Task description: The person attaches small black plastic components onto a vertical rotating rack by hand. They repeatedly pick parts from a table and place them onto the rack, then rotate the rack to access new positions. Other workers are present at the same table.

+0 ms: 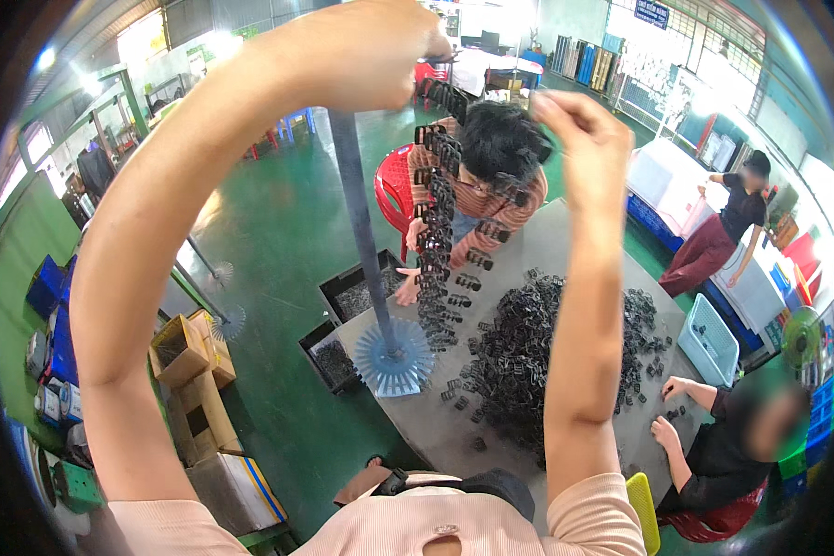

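Observation:
My left hand (380, 56) is raised high at the top, closed, its fingers around something dark that I cannot make out. My right hand (588, 134) is lifted to its right, thumb and fingers pinched together; whatever they hold is too small to tell. Between my arms, a column of small black plastic clips (435, 204) stretches from near my left hand down to the table; whether they hang or fall I cannot tell. Beside it leans a grey pole (357, 222) with a slotted blue disc (394, 357) at its foot. A heap of similar black pieces (519, 361) covers the grey table (417, 417).
A person in a striped top (505, 176) sits across the table, close behind the clips. Another person in black (732, 454) handles pieces at the right edge. Black crates (329, 357) and cardboard boxes (199, 408) stand to the left, a light-blue basket (709, 338) to the right.

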Tool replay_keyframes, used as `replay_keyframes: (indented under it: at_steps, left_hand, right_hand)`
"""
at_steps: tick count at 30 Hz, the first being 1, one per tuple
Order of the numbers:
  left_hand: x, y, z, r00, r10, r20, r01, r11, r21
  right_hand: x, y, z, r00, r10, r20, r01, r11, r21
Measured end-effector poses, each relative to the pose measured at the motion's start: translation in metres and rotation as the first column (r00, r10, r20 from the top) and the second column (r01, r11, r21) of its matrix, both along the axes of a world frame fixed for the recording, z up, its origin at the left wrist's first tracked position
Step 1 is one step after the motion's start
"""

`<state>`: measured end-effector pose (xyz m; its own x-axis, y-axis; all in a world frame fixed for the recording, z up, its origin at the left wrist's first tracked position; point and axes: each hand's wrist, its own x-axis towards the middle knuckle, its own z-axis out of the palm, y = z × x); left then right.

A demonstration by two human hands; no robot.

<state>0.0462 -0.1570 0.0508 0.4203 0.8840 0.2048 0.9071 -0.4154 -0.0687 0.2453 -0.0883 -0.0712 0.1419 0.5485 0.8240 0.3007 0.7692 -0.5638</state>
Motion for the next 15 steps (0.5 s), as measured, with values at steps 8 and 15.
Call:
replay_keyframes:
  at_steps: [8,15]
  left_hand:
    - [-0.015,-0.013,-0.006,0.942,-0.322,-0.098,0.335,0.921,0.196]
    - [0.02,-0.025,0.014,0.997,-0.059,-0.043,0.058,0.997,-0.041]
  right_hand:
    - [0.069,-0.008,0.002,0.765,-0.302,0.568,0.421,0.903,-0.086]
    - [-0.048,-0.008,0.009,0.918,-0.286,0.274,0.236,0.951,0.199]
